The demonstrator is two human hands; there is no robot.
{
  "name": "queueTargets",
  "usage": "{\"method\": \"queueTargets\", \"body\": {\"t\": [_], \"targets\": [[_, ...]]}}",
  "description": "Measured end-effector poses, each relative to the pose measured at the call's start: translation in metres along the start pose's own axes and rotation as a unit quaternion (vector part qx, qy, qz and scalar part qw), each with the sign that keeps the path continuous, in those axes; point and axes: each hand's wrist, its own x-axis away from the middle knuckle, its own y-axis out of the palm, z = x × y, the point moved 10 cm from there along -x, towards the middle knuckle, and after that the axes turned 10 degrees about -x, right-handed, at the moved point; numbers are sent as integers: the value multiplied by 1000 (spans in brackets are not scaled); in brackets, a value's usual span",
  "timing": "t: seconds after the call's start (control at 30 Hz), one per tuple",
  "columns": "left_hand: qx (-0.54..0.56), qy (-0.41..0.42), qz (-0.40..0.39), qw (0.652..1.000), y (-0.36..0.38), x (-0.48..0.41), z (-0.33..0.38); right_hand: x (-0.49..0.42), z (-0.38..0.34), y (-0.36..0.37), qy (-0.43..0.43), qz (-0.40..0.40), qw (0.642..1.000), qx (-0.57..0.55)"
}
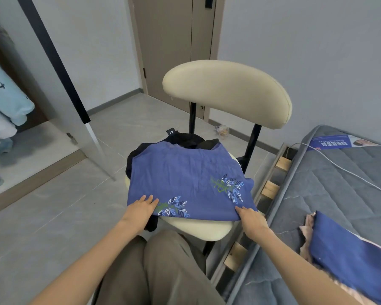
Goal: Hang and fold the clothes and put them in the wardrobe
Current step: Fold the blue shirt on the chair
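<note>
A blue garment (185,177) with leaf embroidery lies spread flat on the cream chair seat (198,227), on top of a black garment (189,139). My left hand (141,209) rests flat on the blue garment's near left corner, fingers straight. At the near right corner, my right hand (250,217) pinches the cloth's edge with fingers curled under it. The open wardrobe (15,137) stands at the left with light blue and white clothes (5,95) hanging inside.
The chair's cream backrest (227,91) rises behind the clothes. A grey mattress (330,194) on a slatted frame lies at the right, with a dark blue cloth (350,260) and a white cable on it. A brown door (174,47) is at the back. Grey tiled floor lies at the left.
</note>
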Motion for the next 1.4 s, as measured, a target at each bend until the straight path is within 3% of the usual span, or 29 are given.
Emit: {"method": "queueTargets", "body": {"t": [0.27, 0.43, 0.57, 0.77, 0.9, 1.03, 1.17, 1.4], "targets": [[65, -9, -84, 994, 12, -1, 3, 1, -19, 1, -53, 19, 998, -38], [76, -18, 71, 994, -42, -24, -1, 5, -70, 10, -181, 21, 983, -22], [104, 12, 130, 986, -70, -47, 6, -2, -95, 16, -209, 20, 977, -22], [92, 27, 154, 983, -89, -89, 4, -44, -88, -28, -174, 78, 972, -139], [102, -28, 157, 982, -98, -121, -18, -94, -64, -72, -113, 118, 965, -204], [107, -82, 126, 983, -88, -144, -51, -143, -40, -89, -18, 91, 977, -193], [97, -85, 202, 971, -91, -145, -70, -163, -16, -78, 74, 49, 988, -128], [213, -57, 236, 946, -83, -134, -80, -148, 5, -78, 100, 102, 987, -76]]}}
